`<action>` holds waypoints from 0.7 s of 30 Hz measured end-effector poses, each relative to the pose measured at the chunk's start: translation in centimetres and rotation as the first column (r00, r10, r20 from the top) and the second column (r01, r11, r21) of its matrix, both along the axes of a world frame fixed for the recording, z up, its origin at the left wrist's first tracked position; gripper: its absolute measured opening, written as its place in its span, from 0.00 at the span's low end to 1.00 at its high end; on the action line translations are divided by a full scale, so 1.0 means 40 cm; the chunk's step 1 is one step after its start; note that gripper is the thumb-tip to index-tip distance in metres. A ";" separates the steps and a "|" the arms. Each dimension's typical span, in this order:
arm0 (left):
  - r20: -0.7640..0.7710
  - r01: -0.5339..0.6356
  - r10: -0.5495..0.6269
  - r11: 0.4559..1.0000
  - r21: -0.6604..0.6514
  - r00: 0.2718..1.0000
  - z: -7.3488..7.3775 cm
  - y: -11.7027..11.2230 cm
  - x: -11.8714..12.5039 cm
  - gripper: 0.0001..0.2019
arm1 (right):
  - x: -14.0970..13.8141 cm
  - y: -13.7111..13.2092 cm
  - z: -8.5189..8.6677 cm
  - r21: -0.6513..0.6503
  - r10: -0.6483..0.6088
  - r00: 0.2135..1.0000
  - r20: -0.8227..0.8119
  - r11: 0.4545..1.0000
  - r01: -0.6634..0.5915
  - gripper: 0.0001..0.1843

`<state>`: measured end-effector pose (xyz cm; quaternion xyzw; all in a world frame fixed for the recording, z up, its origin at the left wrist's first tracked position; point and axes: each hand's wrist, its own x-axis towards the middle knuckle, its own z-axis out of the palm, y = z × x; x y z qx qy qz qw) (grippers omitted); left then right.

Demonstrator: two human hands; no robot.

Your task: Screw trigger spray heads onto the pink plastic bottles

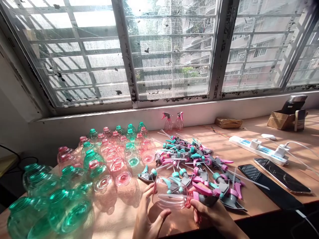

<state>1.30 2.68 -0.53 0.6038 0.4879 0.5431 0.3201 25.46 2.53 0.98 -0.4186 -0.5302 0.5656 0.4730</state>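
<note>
A clear pink plastic bottle (169, 198) lies tilted on its side just above the table's front edge, its base toward my left hand (149, 214). My left hand cups that base, the fingers behind it and the thumb stretched along the lower side. At the bottle's neck, my right hand (208, 212) pinches a pink and grey trigger sprayer (203, 191) that sits on the mouth. Part of the sprayer is hidden by my fingers. Just beyond both hands lies a pile of loose trigger sprayers (184, 154) in pink, teal and grey, with white dip tubes.
Several open green bottles (69, 212) and pink bottles (122, 172) stand at left. Two bottles with sprayers (168, 123) stand by the window wall. To the right are a power strip (259, 150), two phones (281, 175), a wrapped package (228, 122) and a cardboard box (280, 120).
</note>
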 end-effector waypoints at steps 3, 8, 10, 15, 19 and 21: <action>0.046 0.022 -0.021 0.999 -0.024 0.999 0.004 -0.003 0.005 0.30 | -0.005 0.000 0.009 0.005 0.006 1.000 -0.006 1.000 -0.006 0.24; 0.134 0.097 -0.091 0.995 -0.039 0.987 0.020 -0.007 0.003 0.29 | -0.007 -0.004 0.009 -0.052 0.010 1.000 0.000 0.999 -0.010 0.26; 0.097 0.115 -0.111 0.993 -0.037 0.989 0.021 -0.007 0.000 0.26 | -0.006 -0.005 0.008 -0.036 -0.003 0.999 -0.047 0.999 0.001 0.25; 0.126 0.088 -0.079 0.994 -0.068 0.989 -0.002 -0.002 0.003 0.25 | -0.003 -0.002 0.002 -0.052 -0.039 0.985 -0.166 0.998 0.030 0.23; 0.152 0.070 -0.059 0.995 -0.068 0.987 -0.007 -0.003 0.011 0.26 | 0.005 -0.001 -0.008 -0.018 0.008 0.998 -0.069 1.000 -0.009 0.24; 0.196 0.070 -0.055 0.995 -0.070 0.979 0.000 -0.006 0.014 0.24 | 0.005 -0.001 -0.009 -0.024 0.020 0.998 -0.051 0.999 -0.021 0.25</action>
